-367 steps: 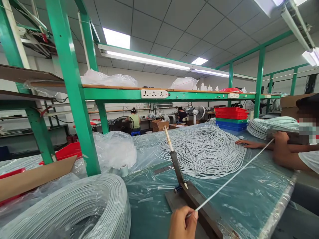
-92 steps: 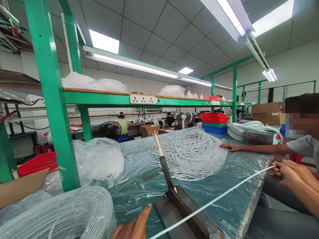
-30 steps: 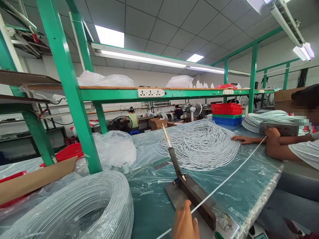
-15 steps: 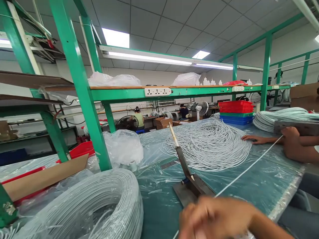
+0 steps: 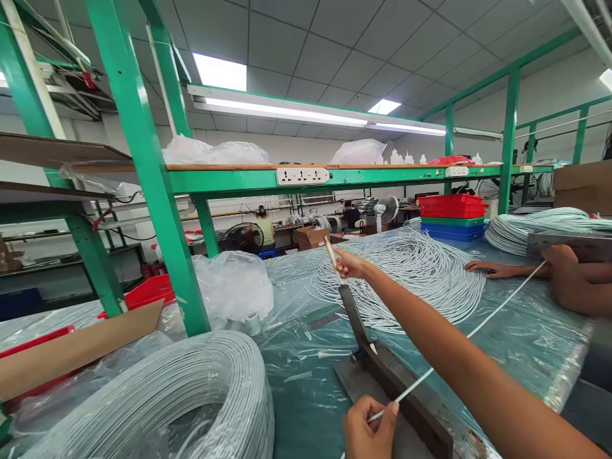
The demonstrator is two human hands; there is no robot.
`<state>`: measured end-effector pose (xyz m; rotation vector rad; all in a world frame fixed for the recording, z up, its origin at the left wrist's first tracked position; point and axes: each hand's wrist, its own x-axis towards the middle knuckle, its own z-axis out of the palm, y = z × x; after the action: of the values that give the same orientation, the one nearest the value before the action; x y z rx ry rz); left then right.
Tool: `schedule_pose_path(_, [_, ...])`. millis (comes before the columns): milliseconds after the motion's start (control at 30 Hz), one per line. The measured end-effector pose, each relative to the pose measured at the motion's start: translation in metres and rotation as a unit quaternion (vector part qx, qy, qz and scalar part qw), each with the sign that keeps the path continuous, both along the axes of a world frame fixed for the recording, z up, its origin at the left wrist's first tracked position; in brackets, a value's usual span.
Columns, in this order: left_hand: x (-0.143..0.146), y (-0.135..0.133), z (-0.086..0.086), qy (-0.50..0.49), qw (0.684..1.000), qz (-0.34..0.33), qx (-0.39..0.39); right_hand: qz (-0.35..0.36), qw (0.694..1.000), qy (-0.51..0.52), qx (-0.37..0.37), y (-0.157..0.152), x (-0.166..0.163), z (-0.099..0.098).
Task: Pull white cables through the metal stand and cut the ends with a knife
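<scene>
My left hand [image 5: 366,428] pinches the white cord [image 5: 471,333] between thumb and fingers, low at the near edge of the table [image 5: 526,344], holding it across the dark base of the lever cutter [image 5: 382,376]. My right hand [image 5: 348,263] reaches out and closes on the pale handle [image 5: 331,254] of the raised cutter arm, fingers wrapped on it near its top. The cord runs taut from my pinch, over the cutter's bed, up and to the right to a co-worker's hand [image 5: 557,258] that holds the far end beside a metal bar [image 5: 568,245]. I judge this the moment just ahead of a cut: the length is drawn and the blade is up. The next move calls for keeping the cord steady under the blade, my left fingers clear of the edge, and a firm pull down. The cord looks thin, smooth and evenly white, straight under tension. A loose heap of cut lengths [image 5: 411,274] lies beyond; a big coil [image 5: 157,401] sits near left
</scene>
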<state>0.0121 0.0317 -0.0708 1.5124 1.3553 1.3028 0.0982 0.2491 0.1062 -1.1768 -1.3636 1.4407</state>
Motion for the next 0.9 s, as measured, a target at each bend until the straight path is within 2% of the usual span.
schedule_pose_path(233, [-0.001,0.003,0.002,0.018,1.000,0.023,-0.009,-0.036,0.999,0.009,-0.029,-0.002,-0.011,0.008])
schedule_pose_path(400, [0.000,0.001,0.000,-0.013,1.000,0.004,-0.006,-0.020,0.999,0.050,-0.004,-0.031,0.014,0.021])
schedule_pose_path(500, [-0.003,0.002,-0.001,-0.045,0.999,-0.022,-0.017,0.015,0.997,0.072,0.001,-0.063,0.042,0.031])
schedule_pose_path(633, [-0.007,0.005,-0.003,-0.018,0.998,-0.059,-0.031,0.032,0.996,0.082,-0.013,-0.122,0.078,0.032])
schedule_pose_path(800, [-0.010,0.005,-0.001,-0.009,0.997,-0.075,-0.036,0.074,0.994,0.073,-0.043,-0.206,0.112,0.005])
schedule_pose_path(900, [-0.009,0.003,0.004,-0.011,0.997,-0.067,-0.038,0.062,0.995,0.044,-0.071,-0.242,0.124,-0.017])
